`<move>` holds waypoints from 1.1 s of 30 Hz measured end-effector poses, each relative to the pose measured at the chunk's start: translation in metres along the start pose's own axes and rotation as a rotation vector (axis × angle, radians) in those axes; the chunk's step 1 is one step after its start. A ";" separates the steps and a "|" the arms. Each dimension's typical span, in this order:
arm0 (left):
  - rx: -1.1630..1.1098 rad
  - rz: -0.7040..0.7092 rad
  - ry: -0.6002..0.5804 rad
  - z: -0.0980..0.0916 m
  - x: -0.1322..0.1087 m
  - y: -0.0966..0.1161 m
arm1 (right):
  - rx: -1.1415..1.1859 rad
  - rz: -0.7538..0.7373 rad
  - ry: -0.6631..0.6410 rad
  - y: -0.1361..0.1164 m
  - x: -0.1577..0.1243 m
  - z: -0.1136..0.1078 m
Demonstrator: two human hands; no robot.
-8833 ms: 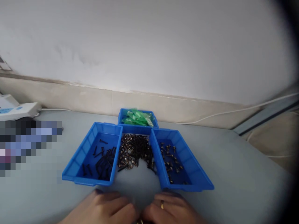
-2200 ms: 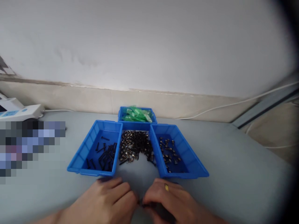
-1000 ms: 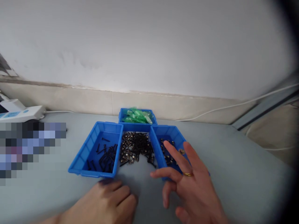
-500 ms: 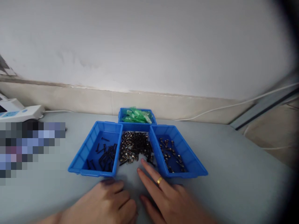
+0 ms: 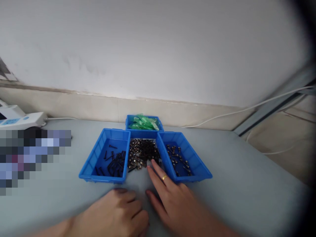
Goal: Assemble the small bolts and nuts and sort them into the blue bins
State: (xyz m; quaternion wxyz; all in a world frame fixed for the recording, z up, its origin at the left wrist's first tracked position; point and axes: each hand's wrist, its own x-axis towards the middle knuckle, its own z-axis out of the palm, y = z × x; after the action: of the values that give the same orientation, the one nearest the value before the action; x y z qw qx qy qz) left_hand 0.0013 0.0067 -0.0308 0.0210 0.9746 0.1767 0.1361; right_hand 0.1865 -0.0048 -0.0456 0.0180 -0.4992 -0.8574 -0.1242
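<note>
A pile of mixed dark and shiny screws (image 5: 142, 153) lies on the grey table between two blue bins. My right hand (image 5: 170, 194), with a gold ring (image 5: 164, 177) on one finger, stretches its fingers apart to the pile's near edge. Its fingertips are beside or touching the screws; I cannot tell which. My left hand (image 5: 120, 210) rests curled in front of the left bin (image 5: 89, 164), and whatever its fingers may hold is hidden. Long black screws (image 5: 117, 163) lie in that bin. The right bin (image 5: 197, 161) contains shorter screws with shiny heads (image 5: 174, 148).
Behind the pile stands another blue bin (image 5: 143, 133) with green plastic packets (image 5: 144, 121). A white device (image 5: 23, 120) and a blurred-out patch (image 5: 32, 158) are at the left. A white cable (image 5: 222, 115) runs along the wall to a metal post (image 5: 269, 107) on the right.
My right hand has reached forward, its fingertips now closer to the screw pile. My left hand stays curled, nearly in place. The view has shifted slightly.
</note>
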 end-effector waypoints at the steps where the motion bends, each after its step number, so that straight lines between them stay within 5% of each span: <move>1: 0.002 0.004 0.002 0.000 0.000 0.000 | -0.012 -0.001 0.011 0.001 -0.001 0.001; 15: -0.018 0.010 -0.031 -0.001 0.000 0.000 | 0.106 -0.169 0.126 0.015 -0.015 -0.005; 25: -0.024 -0.008 -0.058 0.001 -0.001 -0.003 | 0.201 -0.177 0.062 0.018 -0.017 -0.006; 33: -0.038 0.003 -0.084 0.000 -0.003 -0.005 | 0.149 -0.142 0.175 0.015 -0.016 -0.003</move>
State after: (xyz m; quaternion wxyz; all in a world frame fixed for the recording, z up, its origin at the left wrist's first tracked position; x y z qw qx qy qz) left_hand -0.0032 0.0100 -0.0323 0.0468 0.9792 0.1714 0.0984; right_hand 0.2075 -0.0122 -0.0421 0.1209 -0.4217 -0.8926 -0.1040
